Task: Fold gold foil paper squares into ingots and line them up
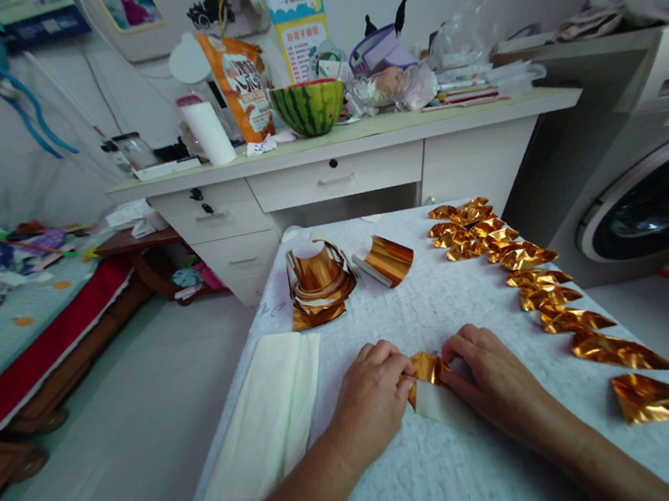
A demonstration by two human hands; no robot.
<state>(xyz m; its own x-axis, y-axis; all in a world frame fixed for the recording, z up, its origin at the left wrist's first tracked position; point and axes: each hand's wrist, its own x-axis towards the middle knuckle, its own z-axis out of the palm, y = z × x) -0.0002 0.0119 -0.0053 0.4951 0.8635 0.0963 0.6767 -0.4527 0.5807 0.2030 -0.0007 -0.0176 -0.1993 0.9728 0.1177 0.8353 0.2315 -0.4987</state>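
Note:
Between my two hands, low over the cloth-covered table (411,492), is a sheet of gold foil paper (427,367), partly folded, with its pale backing showing below. My left hand (377,392) pinches its left edge, fingers closed. On the other edge my right hand (484,371) grips it between thumb and curled fingers. A curled stack of gold foil sheets (316,274) stands farther back on the left, and one loose curved foil sheet (392,260) lies beside it. Several folded gold foil pieces (548,297) run in a row along the table's right side.
A pale folded paper stack (271,413) lies left of my hands. Behind the table stands a white desk (339,175) with a watermelon-patterned bowl (310,108), an orange pouch (238,88) and plastic bags. A washing machine (660,140) is at right, a bed (23,334) at left.

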